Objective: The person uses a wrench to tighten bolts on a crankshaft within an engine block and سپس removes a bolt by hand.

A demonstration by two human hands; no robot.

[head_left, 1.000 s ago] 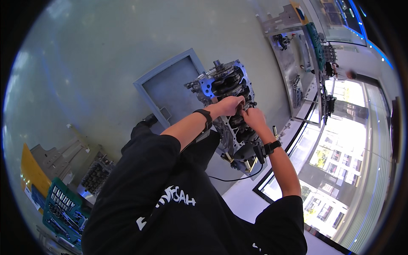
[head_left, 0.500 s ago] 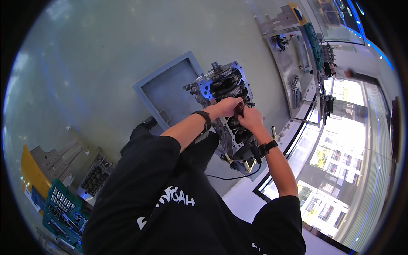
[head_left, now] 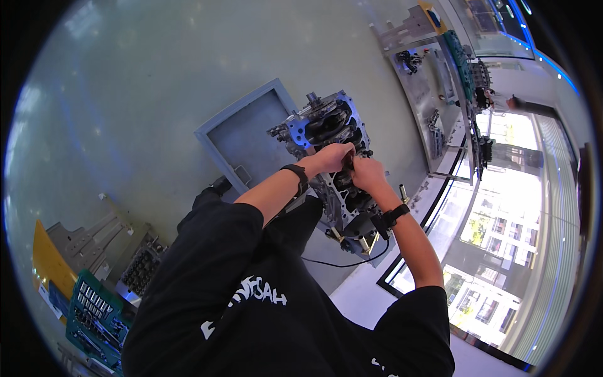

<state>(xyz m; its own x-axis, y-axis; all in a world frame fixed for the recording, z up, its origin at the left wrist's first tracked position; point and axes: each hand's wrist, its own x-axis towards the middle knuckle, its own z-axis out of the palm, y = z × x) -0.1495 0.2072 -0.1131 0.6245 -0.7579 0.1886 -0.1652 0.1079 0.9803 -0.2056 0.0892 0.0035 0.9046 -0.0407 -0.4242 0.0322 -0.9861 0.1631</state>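
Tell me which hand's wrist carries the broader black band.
The left hand: its wrist wears a broad black band. The right hand has a narrower black strap. Both hands rest on the engine block.

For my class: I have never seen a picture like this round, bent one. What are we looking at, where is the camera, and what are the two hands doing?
The picture comes from a wide fisheye camera worn on a person's head, looking down, so straight edges bend near the rim. The black sleeves and forearms coming up from below are the wearer's own. Both hands meet on a metal engine block that stands on a mount: the left hand and the right hand close together around a small dark part, too small to identify. Each wrist wears a dark band. Behind the block a grey framed panel lies on the pale floor. At lower left sits a green socket set. At right, a metal board with hanging tools and bright windows.
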